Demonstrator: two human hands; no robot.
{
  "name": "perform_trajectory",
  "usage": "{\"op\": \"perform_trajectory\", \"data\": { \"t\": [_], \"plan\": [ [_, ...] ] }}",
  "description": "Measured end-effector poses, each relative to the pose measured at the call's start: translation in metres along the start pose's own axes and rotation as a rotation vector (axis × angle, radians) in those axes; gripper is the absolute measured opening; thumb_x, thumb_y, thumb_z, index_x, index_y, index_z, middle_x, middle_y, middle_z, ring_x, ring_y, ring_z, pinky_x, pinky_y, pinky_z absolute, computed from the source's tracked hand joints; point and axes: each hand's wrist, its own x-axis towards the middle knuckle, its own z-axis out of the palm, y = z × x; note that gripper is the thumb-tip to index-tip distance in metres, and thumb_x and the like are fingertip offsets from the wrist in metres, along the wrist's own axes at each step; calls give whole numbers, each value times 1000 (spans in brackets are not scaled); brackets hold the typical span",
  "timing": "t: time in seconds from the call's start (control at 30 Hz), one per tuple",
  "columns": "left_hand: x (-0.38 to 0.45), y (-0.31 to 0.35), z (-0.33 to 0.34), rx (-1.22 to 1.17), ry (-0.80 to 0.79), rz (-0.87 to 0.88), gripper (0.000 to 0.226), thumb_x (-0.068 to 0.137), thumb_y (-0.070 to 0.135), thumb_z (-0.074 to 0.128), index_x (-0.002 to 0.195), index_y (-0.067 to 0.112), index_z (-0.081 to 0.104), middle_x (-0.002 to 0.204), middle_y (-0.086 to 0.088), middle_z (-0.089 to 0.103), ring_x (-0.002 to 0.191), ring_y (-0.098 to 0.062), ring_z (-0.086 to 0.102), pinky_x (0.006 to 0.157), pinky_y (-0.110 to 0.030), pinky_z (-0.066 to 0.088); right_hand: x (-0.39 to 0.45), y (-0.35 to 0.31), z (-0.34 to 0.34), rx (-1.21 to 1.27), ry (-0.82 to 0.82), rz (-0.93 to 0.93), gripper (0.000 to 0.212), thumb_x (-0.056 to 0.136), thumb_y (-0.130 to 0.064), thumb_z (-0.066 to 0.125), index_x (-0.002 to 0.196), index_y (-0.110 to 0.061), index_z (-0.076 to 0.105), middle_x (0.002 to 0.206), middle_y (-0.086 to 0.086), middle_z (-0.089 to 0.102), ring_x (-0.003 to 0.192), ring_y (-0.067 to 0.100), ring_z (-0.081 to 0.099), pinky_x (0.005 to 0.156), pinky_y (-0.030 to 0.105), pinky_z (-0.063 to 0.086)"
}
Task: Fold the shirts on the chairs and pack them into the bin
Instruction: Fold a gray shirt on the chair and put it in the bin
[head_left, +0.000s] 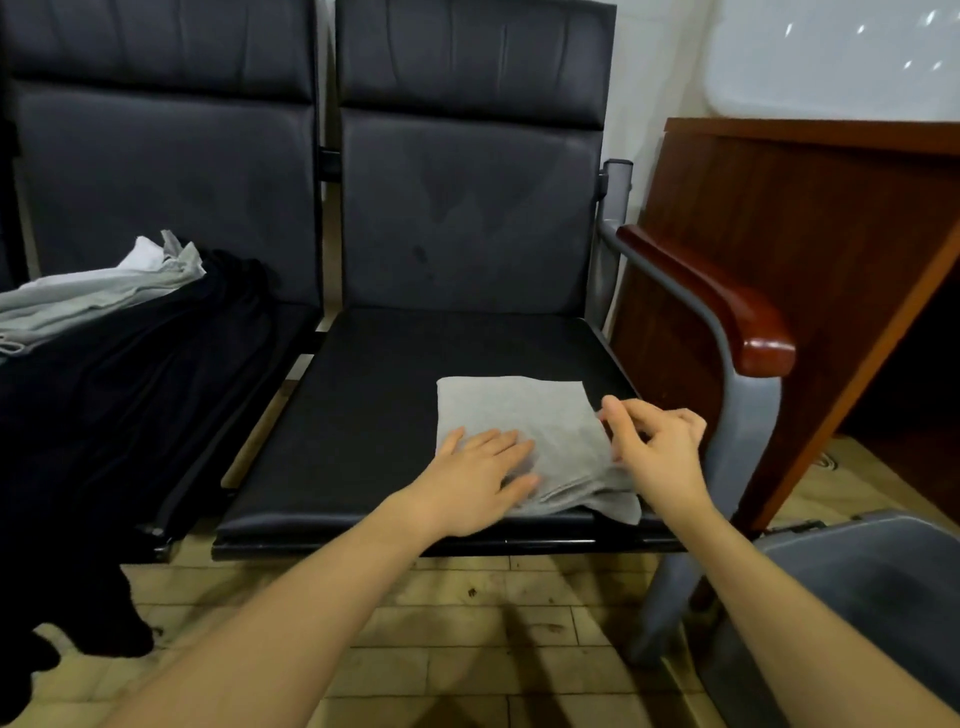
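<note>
A folded grey shirt (519, 410) lies on the black seat (374, 415) of the right-hand chair, near its front right corner. My left hand (483, 475) lies flat on the shirt's near left part, fingers straight. My right hand (657, 447) hovers at the shirt's right edge with loosely curled fingers; whether it pinches the cloth is unclear. On the left chair lies a heap of unfolded shirts: grey and white ones (93, 293) on top of a black one (130, 395) that hangs over the seat front. A grey bin (862, 587) stands at the lower right.
The chair's armrest (717, 296), with a reddish wooden top on a grey metal frame, rises just right of my right hand. A brown wooden desk panel (789, 234) stands behind it. Tiled floor (467, 649) lies below the seats.
</note>
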Motion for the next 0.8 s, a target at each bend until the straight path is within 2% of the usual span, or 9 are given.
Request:
{"op": "perform_trajectory", "data": {
  "t": [0.1,0.2,0.27,0.37,0.5,0.63,0.7,0.73,0.8],
  "plan": [
    [1,10,6,8,-78,41,50,103,40,17,152,28,11,160,6,3,146,-12,1,117,-41,-2,-1,1,-4,-158,21,-75,25,96,-35,51,79,-26,67,64,-8,59,78,10,57,87,26,21],
    [1,9,13,35,-119,-37,56,101,48,14,152,30,-2,159,5,-8,146,-17,-10,116,-45,-8,5,-2,4,-232,-180,-168,26,96,-33,52,113,-20,67,108,-3,67,104,15,58,97,33,37],
    [0,6,16,61,-116,-110,63,98,56,14,151,29,-5,159,3,-11,145,-19,-14,117,-47,-9,6,3,11,-342,-399,-198,44,98,-37,48,137,-17,49,140,0,50,130,17,44,110,34,32],
    [-2,0,16,80,-107,-165,67,95,62,15,151,30,-5,159,3,-12,145,-20,-15,118,-43,-7,0,15,22,-471,-699,-105,57,101,-46,28,152,-22,17,160,-2,13,147,17,10,120,34,10],
    [-5,-7,9,93,-110,-147,68,93,65,19,151,34,0,159,5,-4,146,-20,-7,118,-37,-1,-8,15,22,-499,-839,-16,58,101,-51,15,153,-27,5,161,-5,-1,147,16,-3,119,36,1],
    [-13,-16,-4,43,-21,-107,57,94,60,30,146,35,30,152,10,30,139,-17,27,113,-35,23,-10,8,12,-486,-754,-84,51,99,-55,27,143,-32,41,150,-8,37,137,17,31,109,40,21],
    [-18,-19,-8,-86,52,-124,50,96,55,35,140,32,42,141,12,45,127,-15,43,105,-35,35,-9,7,9,-377,-670,-109,41,99,-48,35,109,-23,66,113,-2,65,106,18,56,94,39,40],
    [-17,-21,-9,-180,101,-152,47,97,50,38,138,30,44,136,10,48,121,-15,47,102,-35,38,-8,6,9,-293,-607,-90,39,98,-43,39,94,-17,68,96,1,66,91,19,59,86,41,45],
    [-13,-23,-6,-236,234,-240,42,99,41,39,137,25,45,130,4,47,111,-19,52,99,-36,39,-5,11,10,-238,-486,-26,31,98,-37,42,103,-20,68,104,1,66,97,21,59,89,42,46]
  ]
}}
